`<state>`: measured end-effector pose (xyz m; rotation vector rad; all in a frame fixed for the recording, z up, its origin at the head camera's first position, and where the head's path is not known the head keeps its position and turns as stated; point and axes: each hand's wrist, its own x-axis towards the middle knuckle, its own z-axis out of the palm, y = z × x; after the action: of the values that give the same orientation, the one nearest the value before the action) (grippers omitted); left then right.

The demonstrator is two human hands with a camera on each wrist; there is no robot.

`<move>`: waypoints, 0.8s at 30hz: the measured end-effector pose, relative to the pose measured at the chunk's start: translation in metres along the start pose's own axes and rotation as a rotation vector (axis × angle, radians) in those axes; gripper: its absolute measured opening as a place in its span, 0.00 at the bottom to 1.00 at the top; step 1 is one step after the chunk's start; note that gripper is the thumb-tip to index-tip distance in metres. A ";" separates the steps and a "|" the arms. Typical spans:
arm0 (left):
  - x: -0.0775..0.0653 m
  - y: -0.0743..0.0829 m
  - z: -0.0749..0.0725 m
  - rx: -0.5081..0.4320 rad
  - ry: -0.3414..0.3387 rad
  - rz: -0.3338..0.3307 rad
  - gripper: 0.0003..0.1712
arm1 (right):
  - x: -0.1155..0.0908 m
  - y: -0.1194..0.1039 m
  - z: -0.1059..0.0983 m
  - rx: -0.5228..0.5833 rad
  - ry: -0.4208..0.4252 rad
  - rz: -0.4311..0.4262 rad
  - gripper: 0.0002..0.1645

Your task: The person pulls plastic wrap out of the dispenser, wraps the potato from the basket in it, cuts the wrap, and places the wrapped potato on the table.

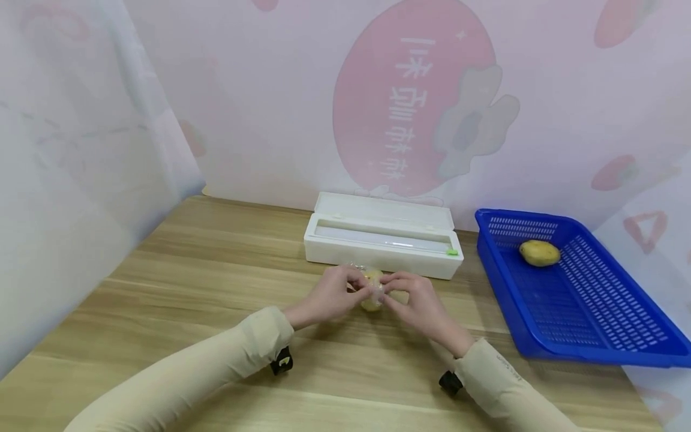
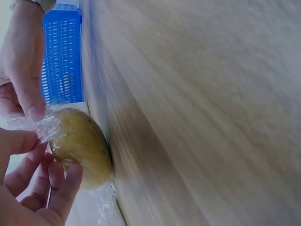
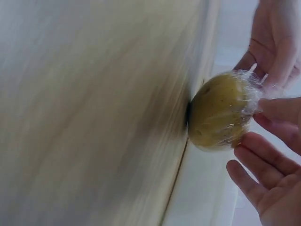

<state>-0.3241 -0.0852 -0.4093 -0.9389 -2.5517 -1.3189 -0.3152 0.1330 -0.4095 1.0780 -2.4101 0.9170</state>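
yellow potato [image 2: 83,143], seemingly brown-speckled, clear wrap [image 2: 51,126], white box [image 1: 342,251], blue basket [image 1: 567,309], light-brown wood-grain table [image 1: 216,276]

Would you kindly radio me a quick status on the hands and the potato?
Left hand and right hand pinching plastic wrap over potato. Potato resting on wooden table. White box close beyond, not blocking.

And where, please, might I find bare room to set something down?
The table is bare left of the white box, beyond the left sleeve; so is the basket, nearer than its potato. Crowded: before the box, where left hand and right hand pinch film round another potato.
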 end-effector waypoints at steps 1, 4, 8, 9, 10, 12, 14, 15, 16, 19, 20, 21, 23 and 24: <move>0.000 0.000 0.000 -0.002 0.001 0.002 0.08 | 0.001 0.000 0.000 0.010 0.014 0.011 0.03; -0.001 -0.001 -0.001 -0.002 0.001 0.002 0.09 | 0.002 -0.002 0.000 0.028 0.032 0.045 0.04; -0.003 -0.002 -0.001 0.012 -0.003 -0.011 0.09 | 0.003 -0.006 -0.001 0.035 0.019 0.123 0.08; -0.003 -0.002 -0.001 0.009 -0.001 -0.014 0.09 | 0.004 -0.007 -0.001 0.043 0.018 0.153 0.08; -0.004 -0.001 -0.001 0.006 0.004 -0.015 0.09 | 0.005 -0.007 -0.001 0.051 0.019 0.184 0.08; -0.004 -0.001 0.000 0.011 0.024 0.001 0.11 | 0.006 -0.007 -0.001 0.063 0.029 0.233 0.09; -0.006 0.001 0.000 0.039 0.051 0.064 0.13 | 0.007 -0.006 0.000 0.075 0.047 0.260 0.10; -0.007 0.002 0.000 0.063 0.063 0.110 0.13 | 0.006 -0.005 0.001 0.080 0.055 0.266 0.10; -0.008 0.002 -0.001 0.097 0.071 0.161 0.12 | 0.006 -0.005 0.001 0.085 0.061 0.266 0.10; -0.011 0.005 -0.002 0.227 0.065 0.319 0.10 | 0.006 -0.003 0.001 0.114 0.062 0.274 0.10; -0.012 0.006 -0.002 0.268 0.048 0.355 0.12 | 0.006 -0.003 0.001 0.126 0.061 0.285 0.09; -0.011 0.006 -0.002 0.302 0.027 0.381 0.14 | 0.006 -0.002 0.000 0.140 0.059 0.295 0.09; -0.010 0.004 -0.001 0.362 -0.013 0.410 0.19 | 0.007 -0.002 -0.001 0.159 0.052 0.322 0.08; -0.009 0.003 0.000 0.385 -0.030 0.410 0.20 | 0.007 -0.002 -0.001 0.169 0.048 0.337 0.07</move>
<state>-0.3156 -0.0884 -0.4103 -1.3015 -2.3316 -0.6780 -0.3182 0.1292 -0.4042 0.7011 -2.5565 1.2580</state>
